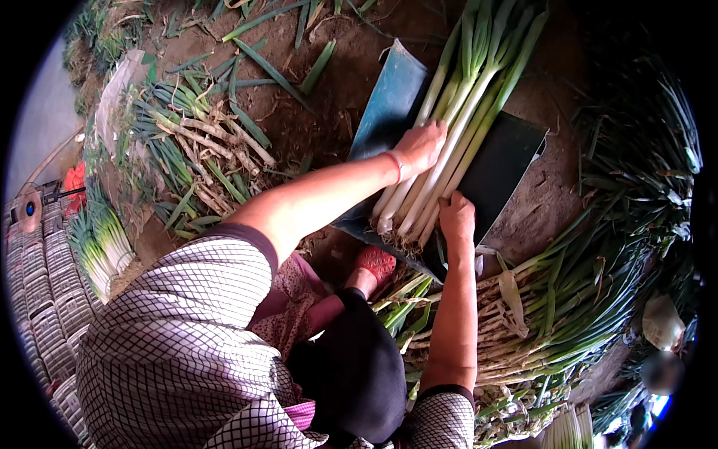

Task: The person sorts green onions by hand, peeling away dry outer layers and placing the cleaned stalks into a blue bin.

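Observation:
Several long green onions lie side by side on a dark blue-green sheet. White stalks and hairy roots point toward me, and the green leaves point away. My left hand is closed over the stalks on the left side of the bunch, partway up. Lower down, near the root end, my right hand is closed against the rightmost stalk. Its fingertips are partly hidden, but they appear to pinch that stalk.
Unsorted green onions lie heaped at right, close to my right forearm. Another loose pile sits at left among cut leaves on the soil. A clean bundle stands farther left. My red shoe is beside the sheet.

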A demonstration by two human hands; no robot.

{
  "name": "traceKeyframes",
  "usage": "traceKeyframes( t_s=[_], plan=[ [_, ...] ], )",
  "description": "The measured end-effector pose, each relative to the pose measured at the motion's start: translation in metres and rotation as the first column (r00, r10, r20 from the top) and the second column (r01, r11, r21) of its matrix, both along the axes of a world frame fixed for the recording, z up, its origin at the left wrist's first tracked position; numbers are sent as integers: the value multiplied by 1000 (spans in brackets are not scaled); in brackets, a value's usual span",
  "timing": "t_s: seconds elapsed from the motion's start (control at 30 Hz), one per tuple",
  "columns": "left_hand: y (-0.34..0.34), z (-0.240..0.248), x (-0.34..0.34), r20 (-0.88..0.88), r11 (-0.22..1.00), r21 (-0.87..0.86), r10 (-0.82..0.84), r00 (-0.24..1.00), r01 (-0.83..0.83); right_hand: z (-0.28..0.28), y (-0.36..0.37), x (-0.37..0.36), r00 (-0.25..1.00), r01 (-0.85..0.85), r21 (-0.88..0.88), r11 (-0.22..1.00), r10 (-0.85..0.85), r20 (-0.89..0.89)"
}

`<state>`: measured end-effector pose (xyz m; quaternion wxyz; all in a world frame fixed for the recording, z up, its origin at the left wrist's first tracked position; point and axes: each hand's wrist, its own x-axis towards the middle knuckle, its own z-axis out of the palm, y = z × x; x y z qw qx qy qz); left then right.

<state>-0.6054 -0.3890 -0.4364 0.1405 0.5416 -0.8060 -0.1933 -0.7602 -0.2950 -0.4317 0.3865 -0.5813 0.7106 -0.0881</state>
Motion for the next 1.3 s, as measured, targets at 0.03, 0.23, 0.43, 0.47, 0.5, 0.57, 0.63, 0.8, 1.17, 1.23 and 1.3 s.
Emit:
traceKeyframes(
  t_s=[0.03, 0.23, 0.43, 0.47, 0.5, 0.57, 0.63, 0.8, 1.17, 1.23, 1.3],
  plan=[
    [10, 3, 0, -32, 997, 63, 40, 999, -38, -2, 2, -2, 1000, -16, -38, 999, 16, -10],
    [26, -14, 19, -249, 986, 64, 164, 954, -153, -30, 5, -3, 998, -31, -92, 995, 36, 51],
    [89, 129, 158, -450, 953, 301, 135, 883, 8, 42, 12, 7, 966, -218, -150, 964, 190, -178],
    [108, 155, 200, -437, 960, 271, 192, 879, -75, 44, 11, 15, 942, -286, -203, 936, 236, -240],
    [132, 179, 245, -343, 909, 315, 376, 861, -272, 54, 10, 34, 961, -275, -222, 935, 261, -93],
    [193, 218, 330, -118, 811, 138, 583, 804, -568, 87, 2, 79, 942, -278, -235, 931, 313, 125],
    [266, 253, 391, -35, 651, 135, 756, 653, -747, 121, -8, 134, 851, -488, -238, 840, 518, 85],
    [313, 346, 398, -224, 679, 97, 727, 649, -727, 137, -28, 258, 482, -875, -81, 478, 875, -44],
    [412, 344, 483, -704, 511, 276, 684, 190, -814, -36, 18, 547, 633, -771, -124, 625, 730, -256],
    [410, 340, 496, -762, 559, 258, 619, 189, -788, 12, 43, 564, 573, -817, -93, 569, 782, -247],
    [403, 329, 510, -809, 601, 396, 586, 45, -694, 65, 48, 564, 553, -833, -106, 543, 817, -164]
  ],
)
